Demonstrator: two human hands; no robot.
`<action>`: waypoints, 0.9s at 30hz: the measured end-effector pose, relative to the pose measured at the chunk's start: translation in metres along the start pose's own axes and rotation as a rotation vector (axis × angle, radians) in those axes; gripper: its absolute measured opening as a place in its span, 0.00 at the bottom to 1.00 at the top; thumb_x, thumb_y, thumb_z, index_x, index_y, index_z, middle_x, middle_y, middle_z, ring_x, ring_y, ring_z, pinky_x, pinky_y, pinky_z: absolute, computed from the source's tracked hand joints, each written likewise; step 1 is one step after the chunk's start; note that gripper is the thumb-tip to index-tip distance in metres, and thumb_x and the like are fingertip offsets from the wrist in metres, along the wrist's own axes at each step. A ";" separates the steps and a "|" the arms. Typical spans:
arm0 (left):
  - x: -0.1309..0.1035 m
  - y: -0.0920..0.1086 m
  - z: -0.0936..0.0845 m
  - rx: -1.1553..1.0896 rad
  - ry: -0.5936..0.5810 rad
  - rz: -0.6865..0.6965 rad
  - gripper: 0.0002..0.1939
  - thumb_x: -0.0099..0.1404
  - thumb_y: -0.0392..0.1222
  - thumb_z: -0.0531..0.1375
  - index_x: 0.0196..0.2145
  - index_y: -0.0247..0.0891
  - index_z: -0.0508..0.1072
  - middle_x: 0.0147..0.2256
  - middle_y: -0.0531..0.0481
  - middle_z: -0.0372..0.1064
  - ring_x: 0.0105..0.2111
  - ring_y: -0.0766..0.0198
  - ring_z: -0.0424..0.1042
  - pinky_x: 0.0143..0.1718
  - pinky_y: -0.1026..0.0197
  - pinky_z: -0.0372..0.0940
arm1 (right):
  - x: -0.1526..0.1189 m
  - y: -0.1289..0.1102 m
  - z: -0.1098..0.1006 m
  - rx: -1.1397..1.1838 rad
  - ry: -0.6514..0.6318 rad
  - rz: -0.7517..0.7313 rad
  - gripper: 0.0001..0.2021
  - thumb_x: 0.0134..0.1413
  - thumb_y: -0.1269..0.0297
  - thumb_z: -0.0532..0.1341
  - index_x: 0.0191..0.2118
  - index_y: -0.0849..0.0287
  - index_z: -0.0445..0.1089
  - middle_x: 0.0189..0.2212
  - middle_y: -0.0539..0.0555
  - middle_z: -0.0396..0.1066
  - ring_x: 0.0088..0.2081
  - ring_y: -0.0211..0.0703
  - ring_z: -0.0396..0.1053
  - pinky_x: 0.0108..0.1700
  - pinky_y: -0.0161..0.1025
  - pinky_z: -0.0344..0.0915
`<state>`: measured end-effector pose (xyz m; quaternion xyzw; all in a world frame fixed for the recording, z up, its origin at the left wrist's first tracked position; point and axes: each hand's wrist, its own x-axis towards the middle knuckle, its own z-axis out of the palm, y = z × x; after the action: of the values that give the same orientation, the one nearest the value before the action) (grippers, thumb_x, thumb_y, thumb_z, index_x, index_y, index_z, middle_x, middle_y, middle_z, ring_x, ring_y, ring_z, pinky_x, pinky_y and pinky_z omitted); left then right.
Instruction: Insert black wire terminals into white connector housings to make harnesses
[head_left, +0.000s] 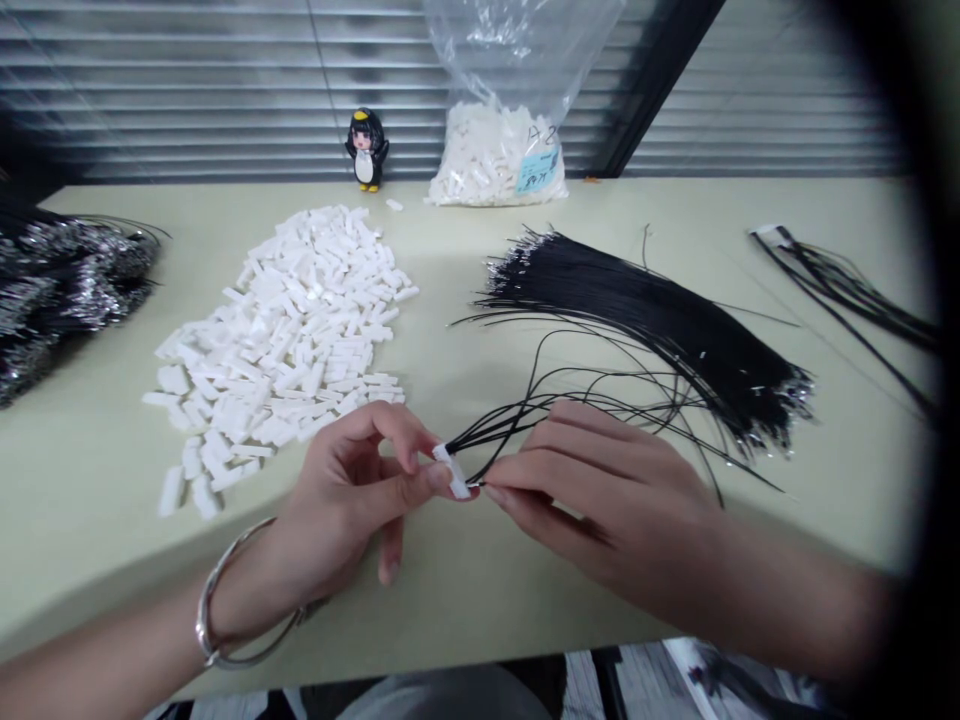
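The white connector (453, 473) is smooth, seemingly matt plastic.

Soft light, faint shadows on the table (435, 330), glare on the bag (501, 130), blurry black right edge.
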<state>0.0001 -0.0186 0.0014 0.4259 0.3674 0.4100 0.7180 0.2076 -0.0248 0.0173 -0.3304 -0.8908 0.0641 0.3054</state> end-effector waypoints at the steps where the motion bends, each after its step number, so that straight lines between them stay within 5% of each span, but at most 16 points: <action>1: 0.000 0.000 0.000 0.006 -0.006 0.002 0.09 0.58 0.31 0.62 0.26 0.36 0.63 0.34 0.55 0.65 0.20 0.74 0.70 0.08 0.79 0.61 | 0.000 0.000 -0.001 -0.019 0.002 -0.007 0.03 0.54 0.71 0.57 0.35 0.60 0.67 0.27 0.49 0.65 0.31 0.32 0.56 0.39 0.35 0.56; 4: 0.001 -0.001 0.000 0.011 -0.016 0.002 0.09 0.59 0.31 0.62 0.26 0.36 0.63 0.34 0.56 0.65 0.13 0.81 0.62 0.08 0.79 0.60 | 0.000 0.000 -0.004 -0.056 -0.051 -0.050 0.05 0.55 0.72 0.55 0.36 0.60 0.67 0.28 0.50 0.66 0.31 0.32 0.57 0.39 0.35 0.56; 10: 0.000 -0.001 -0.001 0.008 -0.018 0.006 0.09 0.58 0.30 0.62 0.27 0.36 0.64 0.34 0.54 0.63 0.28 0.68 0.74 0.08 0.80 0.62 | -0.002 0.003 -0.011 -0.066 -0.152 -0.181 0.08 0.54 0.76 0.55 0.40 0.65 0.67 0.33 0.53 0.68 0.34 0.34 0.60 0.39 0.38 0.58; 18: 0.001 -0.003 -0.005 0.015 -0.036 -0.031 0.08 0.58 0.30 0.62 0.28 0.37 0.64 0.35 0.55 0.64 0.28 0.70 0.73 0.09 0.79 0.62 | 0.002 -0.005 -0.016 -0.147 -0.061 -0.242 0.09 0.58 0.73 0.51 0.34 0.63 0.68 0.33 0.52 0.67 0.36 0.35 0.60 0.36 0.36 0.59; 27: 0.005 0.001 -0.003 0.009 -0.031 -0.174 0.12 0.55 0.33 0.65 0.28 0.36 0.62 0.29 0.55 0.67 0.26 0.67 0.75 0.07 0.80 0.58 | -0.003 0.012 0.005 0.072 -0.037 -0.042 0.15 0.49 0.82 0.55 0.38 0.56 0.67 0.30 0.48 0.61 0.33 0.29 0.52 0.35 0.29 0.55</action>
<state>-0.0007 -0.0129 0.0002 0.4018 0.3938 0.3378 0.7546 0.2129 -0.0173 0.0082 -0.2990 -0.9001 0.0956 0.3020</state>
